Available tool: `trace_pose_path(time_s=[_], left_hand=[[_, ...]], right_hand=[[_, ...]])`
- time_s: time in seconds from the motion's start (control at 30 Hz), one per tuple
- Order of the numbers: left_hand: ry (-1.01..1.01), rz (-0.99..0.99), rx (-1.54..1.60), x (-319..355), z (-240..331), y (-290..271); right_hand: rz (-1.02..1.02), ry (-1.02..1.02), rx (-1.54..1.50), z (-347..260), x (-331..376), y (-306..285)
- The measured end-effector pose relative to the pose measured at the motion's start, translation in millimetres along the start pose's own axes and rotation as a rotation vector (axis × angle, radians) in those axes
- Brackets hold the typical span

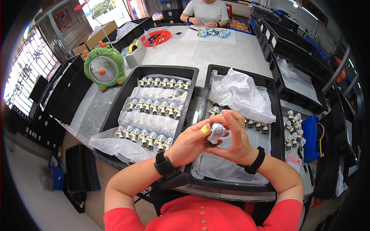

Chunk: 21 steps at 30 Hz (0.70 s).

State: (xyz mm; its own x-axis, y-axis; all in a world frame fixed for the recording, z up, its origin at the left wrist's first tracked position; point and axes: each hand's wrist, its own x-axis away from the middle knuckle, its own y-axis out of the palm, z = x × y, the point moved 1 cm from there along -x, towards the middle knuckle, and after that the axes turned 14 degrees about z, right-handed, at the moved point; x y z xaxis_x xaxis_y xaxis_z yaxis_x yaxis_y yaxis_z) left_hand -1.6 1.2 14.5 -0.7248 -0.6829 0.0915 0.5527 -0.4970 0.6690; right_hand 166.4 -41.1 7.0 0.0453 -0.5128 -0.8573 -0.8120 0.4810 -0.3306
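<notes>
A small figurine with pale lilac hair and a white body is held between my two hands above the right-hand black tray. My left hand, with a yellow wrap on a finger, is closed on its left side. The fingers of my right hand curl round from the other side, thumb below and fingertips near the head. Behind my hands, more figurines lie on the tray's paper lining, partly hidden. In the left-hand black tray, several rows of like figurines rest on white paper.
Crumpled white paper covers the far part of the right tray. A green fan stands at left. Loose figurines and a blue bin sit at right. Across the table, a co-worker handles blue pieces beside a red plate.
</notes>
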Motion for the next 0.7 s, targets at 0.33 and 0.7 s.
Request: trace_pose_path(time_s=[0.33, 0.7], left_hand=[[0.048, 0.066, -0.035, 0.8, -2.4, 1.1], [0.009, 0.048, -0.012, -0.7, -1.6, -2.8]], right_hand=[[-0.015, -0.073, 0.066, 0.1, -5.8, -0.5], [-0.099, 0.032, 0.087, -1.5, -7.3, -2.4]])
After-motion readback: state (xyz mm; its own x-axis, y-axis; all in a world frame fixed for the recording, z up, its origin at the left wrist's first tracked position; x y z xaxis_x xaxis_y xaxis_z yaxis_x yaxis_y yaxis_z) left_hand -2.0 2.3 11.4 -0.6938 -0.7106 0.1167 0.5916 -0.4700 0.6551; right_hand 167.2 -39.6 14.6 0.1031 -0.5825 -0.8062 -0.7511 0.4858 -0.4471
